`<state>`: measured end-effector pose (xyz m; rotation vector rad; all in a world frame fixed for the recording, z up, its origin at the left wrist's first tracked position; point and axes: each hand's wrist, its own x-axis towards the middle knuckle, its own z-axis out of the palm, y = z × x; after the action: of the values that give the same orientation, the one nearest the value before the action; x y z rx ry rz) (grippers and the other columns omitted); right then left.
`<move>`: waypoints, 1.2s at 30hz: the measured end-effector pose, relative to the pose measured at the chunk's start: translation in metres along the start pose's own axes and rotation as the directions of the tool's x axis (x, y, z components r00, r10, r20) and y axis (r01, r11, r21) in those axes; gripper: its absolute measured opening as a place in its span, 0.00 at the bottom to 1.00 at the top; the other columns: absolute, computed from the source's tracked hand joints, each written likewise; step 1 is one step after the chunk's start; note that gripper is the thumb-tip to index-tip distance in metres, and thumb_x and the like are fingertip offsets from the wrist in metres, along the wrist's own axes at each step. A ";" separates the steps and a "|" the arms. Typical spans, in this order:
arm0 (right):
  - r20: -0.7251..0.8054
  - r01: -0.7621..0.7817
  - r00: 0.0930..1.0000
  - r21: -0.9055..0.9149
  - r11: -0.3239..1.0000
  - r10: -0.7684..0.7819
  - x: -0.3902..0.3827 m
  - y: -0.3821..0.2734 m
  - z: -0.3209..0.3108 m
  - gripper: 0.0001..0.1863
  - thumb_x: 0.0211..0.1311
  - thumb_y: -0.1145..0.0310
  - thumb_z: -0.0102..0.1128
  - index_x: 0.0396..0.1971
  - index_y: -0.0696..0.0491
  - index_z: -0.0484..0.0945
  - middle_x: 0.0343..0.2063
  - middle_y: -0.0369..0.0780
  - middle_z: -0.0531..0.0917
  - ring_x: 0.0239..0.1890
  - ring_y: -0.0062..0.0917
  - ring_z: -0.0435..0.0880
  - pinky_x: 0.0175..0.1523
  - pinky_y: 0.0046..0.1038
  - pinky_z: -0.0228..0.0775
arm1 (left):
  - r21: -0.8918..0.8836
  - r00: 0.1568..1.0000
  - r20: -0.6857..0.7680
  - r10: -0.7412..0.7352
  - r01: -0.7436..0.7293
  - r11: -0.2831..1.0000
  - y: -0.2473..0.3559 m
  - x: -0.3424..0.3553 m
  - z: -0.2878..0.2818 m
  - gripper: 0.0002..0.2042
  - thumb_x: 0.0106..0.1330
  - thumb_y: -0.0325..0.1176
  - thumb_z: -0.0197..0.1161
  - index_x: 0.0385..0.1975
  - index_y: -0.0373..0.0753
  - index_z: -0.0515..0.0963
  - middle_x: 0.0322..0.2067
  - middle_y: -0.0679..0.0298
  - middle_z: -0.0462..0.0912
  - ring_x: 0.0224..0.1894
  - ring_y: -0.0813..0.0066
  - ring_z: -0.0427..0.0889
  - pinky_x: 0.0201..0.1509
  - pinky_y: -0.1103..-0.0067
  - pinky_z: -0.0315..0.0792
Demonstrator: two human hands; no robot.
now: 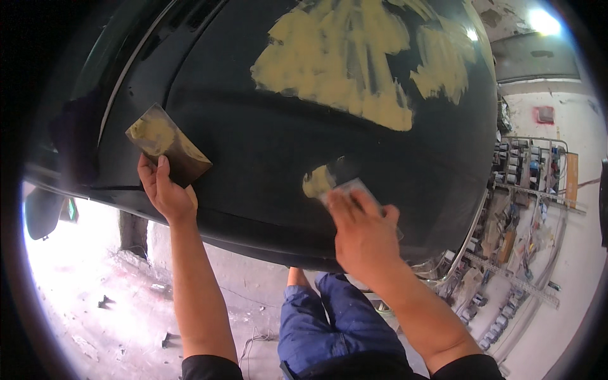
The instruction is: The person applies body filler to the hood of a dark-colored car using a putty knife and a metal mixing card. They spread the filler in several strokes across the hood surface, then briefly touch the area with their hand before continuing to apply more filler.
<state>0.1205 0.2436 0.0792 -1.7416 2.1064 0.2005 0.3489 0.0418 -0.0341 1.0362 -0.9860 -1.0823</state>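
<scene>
My left hand [166, 189] holds up a flat rectangular putty board [174, 142], with yellowish body filler smeared on its face. Thumb and fingers close on its near edge. Over the dark car hood [240, 158], my right hand [364, 234] grips a thin greyish putty spreader [358, 187], somewhat blurred. The spreader's edge is against the panel, beside a small fresh patch of filler [318, 182]. Farther off, a broad streaky area of filler [342, 60] covers the hood, and another smear [443, 60] lies to its right.
A car side mirror [44, 212] sticks out at the left. Shelving racks [519, 164] crowded with small containers and parts stand along the right wall. Below the hood edge, the pale floor [126, 304] has bits of debris and a thin cord [256, 339].
</scene>
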 end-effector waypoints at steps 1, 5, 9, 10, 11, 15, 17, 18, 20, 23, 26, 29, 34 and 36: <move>-0.043 -0.034 0.998 0.018 0.999 0.035 0.003 0.004 -0.001 0.30 0.56 0.70 0.56 0.61 0.51 0.64 0.60 0.37 0.71 0.64 0.31 0.63 0.53 0.56 0.58 | -0.034 1.000 0.010 -0.002 0.002 0.999 0.000 -0.002 0.002 0.18 0.68 0.29 0.50 0.56 0.30 0.66 0.50 0.59 0.74 0.53 0.74 0.70 0.61 0.80 0.58; -0.145 -0.033 0.989 0.035 0.999 0.038 0.030 0.000 0.002 0.31 0.55 0.71 0.58 0.61 0.51 0.64 0.60 0.38 0.71 0.63 0.32 0.64 0.53 0.59 0.60 | -0.007 1.000 0.016 -0.003 0.003 1.000 -0.001 -0.002 0.002 0.18 0.68 0.29 0.50 0.56 0.31 0.66 0.50 0.58 0.74 0.53 0.73 0.71 0.61 0.78 0.59; -0.092 -0.034 0.995 0.014 0.999 0.035 0.028 -0.017 0.015 0.31 0.58 0.69 0.56 0.63 0.51 0.62 0.62 0.38 0.69 0.64 0.34 0.62 0.52 0.59 0.60 | 0.031 1.000 0.026 0.006 -0.007 1.000 -0.005 0.000 0.000 0.18 0.68 0.28 0.49 0.57 0.31 0.64 0.51 0.57 0.73 0.54 0.70 0.71 0.62 0.75 0.61; -0.148 -0.014 0.989 0.009 1.000 0.016 0.025 -0.018 0.018 0.29 0.55 0.70 0.57 0.60 0.51 0.65 0.60 0.37 0.71 0.63 0.32 0.64 0.50 0.55 0.60 | 0.025 0.999 0.031 0.008 -0.009 1.000 -0.005 0.000 0.000 0.19 0.68 0.28 0.49 0.57 0.31 0.64 0.51 0.57 0.73 0.54 0.70 0.71 0.62 0.75 0.61; -0.204 0.004 0.979 0.004 1.000 -0.003 0.022 -0.018 0.023 0.28 0.52 0.71 0.58 0.57 0.51 0.68 0.58 0.37 0.73 0.61 0.31 0.65 0.48 0.51 0.59 | 0.044 1.000 0.024 0.010 -0.011 0.999 -0.004 -0.001 0.001 0.18 0.68 0.29 0.49 0.56 0.31 0.65 0.51 0.58 0.73 0.54 0.71 0.71 0.61 0.77 0.60; 0.027 -0.005 1.000 0.038 0.999 0.004 0.002 -0.013 0.015 0.31 0.57 0.69 0.56 0.63 0.50 0.62 0.62 0.37 0.69 0.65 0.34 0.61 0.54 0.58 0.57 | 0.067 1.000 -0.016 0.009 -0.008 0.998 0.000 -0.004 0.006 0.17 0.69 0.31 0.50 0.55 0.31 0.67 0.49 0.59 0.75 0.53 0.74 0.70 0.61 0.80 0.57; 0.026 -0.037 0.999 0.015 0.999 0.036 0.000 -0.007 0.006 0.31 0.56 0.69 0.57 0.62 0.51 0.62 0.61 0.37 0.70 0.65 0.33 0.62 0.53 0.58 0.57 | 0.093 1.000 -0.013 0.020 -0.019 0.996 0.001 -0.003 0.006 0.17 0.69 0.31 0.49 0.55 0.31 0.67 0.50 0.59 0.75 0.53 0.74 0.70 0.61 0.80 0.57; 0.026 -0.052 0.998 0.004 0.999 0.052 0.000 -0.003 0.004 0.32 0.56 0.69 0.58 0.62 0.51 0.63 0.61 0.37 0.70 0.65 0.33 0.62 0.53 0.58 0.57 | 0.122 0.999 -0.001 0.034 -0.033 0.992 0.002 -0.002 0.004 0.17 0.69 0.30 0.49 0.55 0.31 0.67 0.50 0.59 0.75 0.53 0.74 0.70 0.61 0.80 0.57; -0.098 -0.082 0.992 0.036 0.996 0.085 0.013 0.008 0.002 0.31 0.55 0.70 0.58 0.61 0.52 0.64 0.59 0.37 0.72 0.64 0.32 0.63 0.53 0.58 0.58 | 0.120 0.999 0.020 0.042 -0.044 0.992 -0.001 -0.003 0.001 0.17 0.69 0.30 0.49 0.55 0.31 0.67 0.50 0.59 0.75 0.53 0.74 0.70 0.61 0.80 0.57; -0.178 -0.076 0.980 0.096 0.992 0.092 0.030 0.013 0.002 0.30 0.55 0.70 0.58 0.60 0.52 0.65 0.59 0.38 0.73 0.63 0.32 0.64 0.51 0.58 0.60 | 0.031 0.999 0.029 0.038 -0.039 0.999 -0.005 -0.001 0.001 0.17 0.69 0.29 0.49 0.55 0.31 0.67 0.50 0.59 0.75 0.53 0.74 0.70 0.62 0.80 0.57; -0.158 -0.090 0.983 0.030 0.996 0.094 0.020 0.007 0.017 0.31 0.54 0.70 0.59 0.61 0.52 0.64 0.59 0.37 0.72 0.63 0.32 0.64 0.51 0.57 0.60 | 0.002 0.999 0.033 0.016 -0.016 1.000 -0.004 -0.003 0.002 0.17 0.69 0.29 0.49 0.56 0.31 0.66 0.51 0.59 0.74 0.54 0.73 0.71 0.62 0.78 0.59; -0.100 -0.066 0.993 0.025 0.998 0.068 0.003 0.000 0.024 0.32 0.54 0.70 0.58 0.62 0.52 0.63 0.60 0.38 0.72 0.64 0.31 0.63 0.51 0.55 0.60 | -0.003 0.999 0.042 0.011 -0.011 1.000 -0.003 -0.003 0.002 0.18 0.68 0.28 0.49 0.56 0.31 0.65 0.52 0.58 0.73 0.55 0.71 0.70 0.62 0.77 0.60; -0.049 -0.098 0.994 0.067 0.993 0.101 -0.010 0.005 0.010 0.32 0.54 0.69 0.60 0.61 0.52 0.64 0.59 0.38 0.72 0.63 0.31 0.63 0.52 0.54 0.59 | 0.159 0.999 -0.001 0.036 -0.036 0.987 -0.001 -0.004 0.002 0.17 0.68 0.29 0.50 0.55 0.30 0.67 0.50 0.59 0.74 0.54 0.74 0.70 0.62 0.79 0.58; -0.110 -0.121 0.985 0.094 0.988 0.131 0.000 0.010 0.003 0.32 0.53 0.70 0.61 0.60 0.52 0.65 0.58 0.39 0.74 0.62 0.31 0.65 0.51 0.53 0.59 | 0.113 1.000 0.000 0.029 -0.029 0.993 0.002 -0.002 0.001 0.17 0.68 0.29 0.50 0.55 0.30 0.66 0.50 0.59 0.74 0.53 0.74 0.70 0.61 0.79 0.58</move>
<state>0.1121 0.2471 0.0748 -1.6070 2.2750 0.0423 0.3479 0.0436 -0.0316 1.1108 -1.0683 -1.0110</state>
